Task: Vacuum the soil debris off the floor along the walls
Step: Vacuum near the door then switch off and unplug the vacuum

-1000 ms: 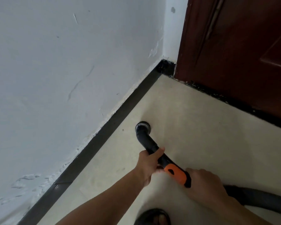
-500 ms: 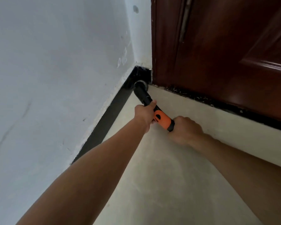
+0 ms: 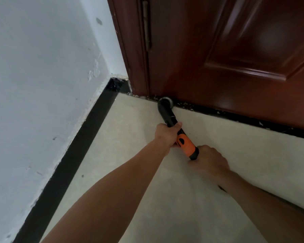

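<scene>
Whereas the vacuum nozzle (image 3: 165,102) stood on open floor (image 3: 130,155) beside the left wall's baseboard (image 3: 88,130) a second ago, and was pushed into the corner half a second ago, it now sits at the floor's far edge. It is just right of that corner, against the black strip (image 3: 253,121) at the foot of the door (image 3: 218,50). That suggests the left-wall run is finished and the sweep has turned along the door edge.

The left hand (image 3: 167,135) is curled round the black tube (image 3: 168,116) just behind the nozzle. The right hand (image 3: 211,159) grips the rear end behind the orange collar (image 3: 186,145), its fingers wrapped under and mostly out of sight.

Soil debris (image 3: 187,105) shows as pale specks on the strip to the right of the nozzle, running on toward the right, so most of that edge looks undone. A few flecks seem to lie in the corner too.

Whether the nozzle mouth sits flat cannot be told, since its opening faces down. What the tube leads back to is hidden behind the right forearm. Blur softens the door and the specks.
</scene>
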